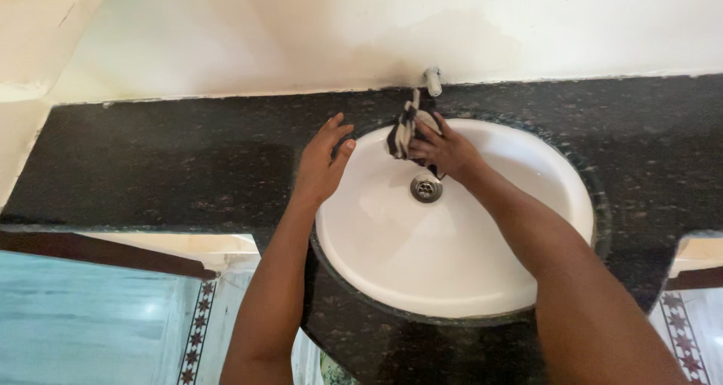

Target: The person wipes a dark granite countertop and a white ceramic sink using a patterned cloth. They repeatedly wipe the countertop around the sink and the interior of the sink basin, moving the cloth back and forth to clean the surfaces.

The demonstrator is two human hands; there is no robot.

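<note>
A round white sink (407, 257) is set into a dark speckled stone counter (166, 166). My right hand (444, 150) is inside the basin near its back wall, shut on a dark and white striped cloth (401, 132) pressed against the basin just below the small tap (432, 80). My left hand (324, 163) rests flat with fingers apart on the sink's left rim and holds nothing. A metal drain (425, 188) sits just below my right hand.
A cream wall (361, 31) rises behind the counter. Below the counter's front edge on the left lies a pale tiled floor (83, 325) with a patterned border strip (197, 332). More patterned floor tile (681, 332) shows at the lower right.
</note>
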